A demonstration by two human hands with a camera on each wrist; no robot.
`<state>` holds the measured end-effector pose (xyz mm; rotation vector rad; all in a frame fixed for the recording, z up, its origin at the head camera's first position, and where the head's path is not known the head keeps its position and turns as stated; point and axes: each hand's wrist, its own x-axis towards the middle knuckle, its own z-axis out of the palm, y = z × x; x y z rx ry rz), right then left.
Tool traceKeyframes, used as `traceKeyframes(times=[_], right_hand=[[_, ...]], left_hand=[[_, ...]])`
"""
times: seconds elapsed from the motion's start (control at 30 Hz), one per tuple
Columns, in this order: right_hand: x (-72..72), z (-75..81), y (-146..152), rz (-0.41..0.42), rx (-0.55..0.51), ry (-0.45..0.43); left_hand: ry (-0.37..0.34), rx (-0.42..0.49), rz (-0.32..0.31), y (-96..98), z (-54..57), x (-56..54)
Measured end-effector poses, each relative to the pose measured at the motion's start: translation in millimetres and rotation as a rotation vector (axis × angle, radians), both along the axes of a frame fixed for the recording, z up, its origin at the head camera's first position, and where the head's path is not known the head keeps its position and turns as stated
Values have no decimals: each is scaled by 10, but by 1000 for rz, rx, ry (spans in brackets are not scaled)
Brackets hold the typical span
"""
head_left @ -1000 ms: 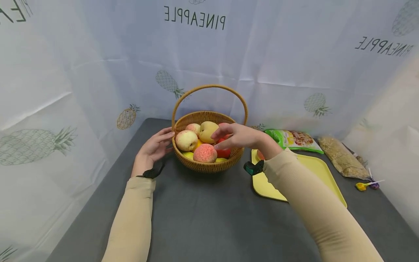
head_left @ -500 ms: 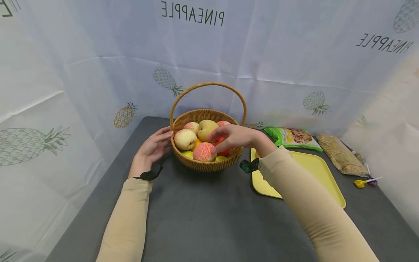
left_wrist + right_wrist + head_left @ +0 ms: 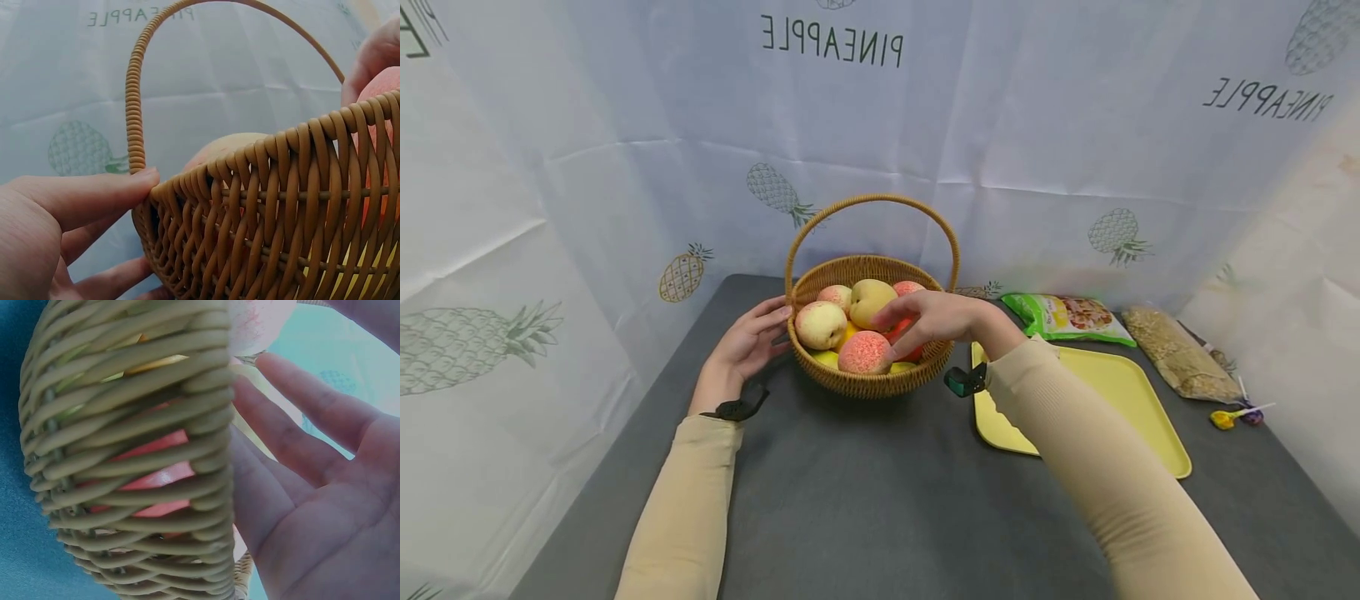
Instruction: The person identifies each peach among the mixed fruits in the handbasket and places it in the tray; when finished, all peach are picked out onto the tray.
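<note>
A wicker basket [image 3: 868, 386] with a tall arched handle stands on the dark table, filled with several fruits. My left hand [image 3: 752, 342] lies at the basket's left side, thumb straight at the rim by the handle's foot, fingers spread along the outside. Over the basket's right rim reaches my right hand [image 3: 936, 321], its fingers loosely extended among the fruit. Its thumb is right at a speckled pink peach [image 3: 862, 353] at the front. A red fruit [image 3: 913, 343] is partly hidden below this hand. Pale yellow peaches, one of them a yellow peach [image 3: 871, 302], fill the left and middle.
Right of the basket lies a yellow tray [image 3: 1108, 383], partly covered by my right sleeve. Behind it are a green snack bag [image 3: 1067, 317] and a clear bag of grains [image 3: 1180, 354]. Lollipops [image 3: 1225, 418] lie at the right. A pineapple-print curtain [image 3: 850, 125] closes off the back.
My right hand has sunk a little lower into the basket, its thumb now overlapping the pink peach's right side. The left hand stays at the rim. The head view has shifted slightly.
</note>
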<state>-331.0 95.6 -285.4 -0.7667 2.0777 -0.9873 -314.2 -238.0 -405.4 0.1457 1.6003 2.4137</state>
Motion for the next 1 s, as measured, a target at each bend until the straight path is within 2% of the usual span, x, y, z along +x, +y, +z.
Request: traceKeyframes(times=[0.23,0.4,0.67,1.0], right_hand=[[16,27,-38,33,53,40],[10,28,-89,51,62,29],[-37,25,-198,104,173,125],[-64,43,-293,143,235,90]], left_hand=[[-18,-1,17,-2,10,-8],[-30,2,36,15,23,-2],[-30,3,60,48,16,12],[-27,7,48,48,-1,3]])
